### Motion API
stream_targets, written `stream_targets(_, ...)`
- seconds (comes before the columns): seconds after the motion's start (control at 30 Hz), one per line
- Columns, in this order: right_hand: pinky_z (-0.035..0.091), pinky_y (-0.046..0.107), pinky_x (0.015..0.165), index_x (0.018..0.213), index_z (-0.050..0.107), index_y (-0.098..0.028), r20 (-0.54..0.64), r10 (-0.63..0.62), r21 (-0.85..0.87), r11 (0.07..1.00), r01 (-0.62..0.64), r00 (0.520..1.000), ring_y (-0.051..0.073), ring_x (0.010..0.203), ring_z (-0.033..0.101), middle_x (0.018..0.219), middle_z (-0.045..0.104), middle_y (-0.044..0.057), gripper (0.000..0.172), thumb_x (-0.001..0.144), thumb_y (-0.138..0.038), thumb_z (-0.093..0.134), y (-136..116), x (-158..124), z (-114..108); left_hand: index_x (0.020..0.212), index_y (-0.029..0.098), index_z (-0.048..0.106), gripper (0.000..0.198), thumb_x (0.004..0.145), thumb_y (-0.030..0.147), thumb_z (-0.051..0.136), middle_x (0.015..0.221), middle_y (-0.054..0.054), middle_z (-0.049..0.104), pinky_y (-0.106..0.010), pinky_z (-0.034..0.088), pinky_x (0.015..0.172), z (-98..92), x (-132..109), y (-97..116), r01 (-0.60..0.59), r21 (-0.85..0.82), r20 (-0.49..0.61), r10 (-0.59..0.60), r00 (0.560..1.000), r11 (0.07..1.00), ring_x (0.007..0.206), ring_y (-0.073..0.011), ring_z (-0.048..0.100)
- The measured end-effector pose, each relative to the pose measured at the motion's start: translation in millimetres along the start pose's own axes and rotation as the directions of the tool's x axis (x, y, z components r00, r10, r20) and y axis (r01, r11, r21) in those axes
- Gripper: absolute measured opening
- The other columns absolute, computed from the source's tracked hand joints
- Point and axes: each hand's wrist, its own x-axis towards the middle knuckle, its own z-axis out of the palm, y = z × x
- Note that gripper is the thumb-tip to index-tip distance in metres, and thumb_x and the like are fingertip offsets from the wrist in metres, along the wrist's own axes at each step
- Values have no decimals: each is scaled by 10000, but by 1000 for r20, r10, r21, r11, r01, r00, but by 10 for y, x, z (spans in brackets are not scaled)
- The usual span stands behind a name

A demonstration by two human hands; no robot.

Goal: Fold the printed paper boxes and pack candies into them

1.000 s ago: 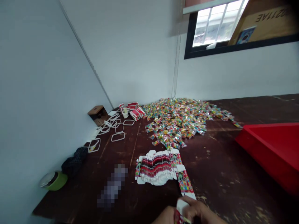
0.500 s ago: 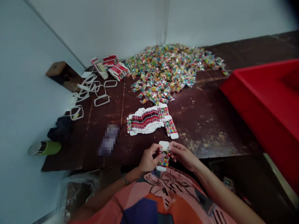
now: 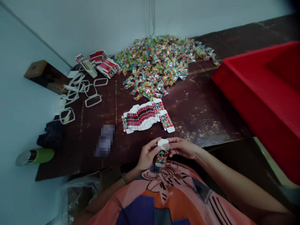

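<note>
Both my hands hold one small printed carton (image 3: 161,154) upright just over the near edge of the dark wooden table (image 3: 201,112). My left hand (image 3: 147,155) grips its side, fingers curled round it. My right hand (image 3: 181,147) pinches the white top flap. A fanned stack of flat cartons (image 3: 142,117) lies on the table just beyond my hands. Farther back spreads a big heap of small colourful wrapped sweets (image 3: 159,62).
A red tub (image 3: 262,93) stands at the right. Folded red-and-white boxes (image 3: 103,64) and white plastic loops (image 3: 79,93) lie at the back left, near a wooden block (image 3: 39,70). A green bottle (image 3: 35,156) and dark cloth (image 3: 51,134) sit at the left edge. A plastic bag (image 3: 77,193) hangs below.
The camera has tilted down from the wall and window to my lap. The carton has turned upright in my hands, with the right fingers now on its top flap.
</note>
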Motion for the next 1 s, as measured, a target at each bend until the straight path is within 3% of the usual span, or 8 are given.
stream_targets(0.13, 485, 172, 454, 884, 698, -127, -71, -50, -310, 951, 26, 996, 52, 483, 532, 713, 628, -12, 310, 648, -308, 786, -67, 44, 81, 1311, 199, 466, 609, 718, 198, 606, 967, -46, 676, -296, 455, 805, 50, 62, -39, 298, -427, 181, -242, 953, 854, 874, -181, 622)
stream_targets(0.23, 452, 193, 444, 846, 710, -123, -45, -173, -554, 824, 120, 984, 65, 479, 534, 755, 611, 7, 311, 726, -409, 714, -105, 62, 169, 1167, 123, 563, 468, 710, 224, 547, 949, -94, 676, -330, 466, 771, 47, 105, -35, 468, -496, 336, -336, 880, 731, 855, -222, 634)
stream_targets(0.33, 434, 204, 485, 728, 710, -120, -14, -348, -710, 663, 236, 937, 79, 528, 523, 723, 570, 14, 388, 850, -459, 568, -106, 61, 250, 1080, 94, 600, 417, 687, 198, 507, 895, -105, 682, -342, 469, 745, 32, 125, -13, 531, -478, 354, -400, 845, 699, 801, -230, 639)
stream_targets(0.57, 486, 238, 652, 1003, 732, -190, 94, -417, -830, 469, 302, 904, 135, 732, 606, 867, 638, 49, 257, 885, -337, 558, -127, 70, 182, 1255, 151, 505, 548, 708, 177, 517, 1087, -99, 646, -363, 458, 829, -3, 93, -64, 443, -544, 326, -306, 894, 713, 931, -233, 624)
stream_targets(0.67, 478, 283, 814, 1132, 675, -208, 297, -404, -865, 268, 423, 865, 163, 922, 589, 1017, 626, 78, 285, 930, -251, 479, -89, -47, 192, 1343, 216, 419, 657, 701, 114, 511, 1202, -80, 594, -379, 444, 873, -60, 70, -128, 427, -544, 329, -284, 901, 723, 997, -227, 611)
stream_targets(0.8, 460, 306, 849, 1240, 602, -214, 414, -356, -890, 32, 454, 837, 185, 1002, 548, 1078, 606, 100, 340, 915, -221, 502, -72, -170, 228, 1372, 238, 393, 731, 665, 105, 524, 1205, -78, 585, -383, 436, 882, -110, 52, -173, 441, -512, 403, -248, 881, 737, 1004, -231, 608)
stream_targets(0.9, 445, 294, 887, 1176, 639, -245, 521, -256, -846, -34, 532, 814, 168, 1018, 563, 1084, 642, 62, 285, 918, -264, 521, -429, 35, 41, 1347, 226, 439, 622, 740, 198, 575, 1056, -85, 634, -357, 455, 815, -119, 63, -119, 375, -383, 353, -242, 904, 844, 920, -221, 623)
stream_targets(1.0, 420, 326, 909, 1171, 635, -210, 359, -509, -930, -261, 257, 783, 193, 1042, 551, 1129, 645, 86, 289, 932, -275, 486, -1200, 500, -349, 1178, 171, 594, 407, 793, 301, 605, 978, -88, 642, -322, 447, 797, -153, 79, 34, 200, -56, 212, -184, 960, 978, 906, -213, 602)
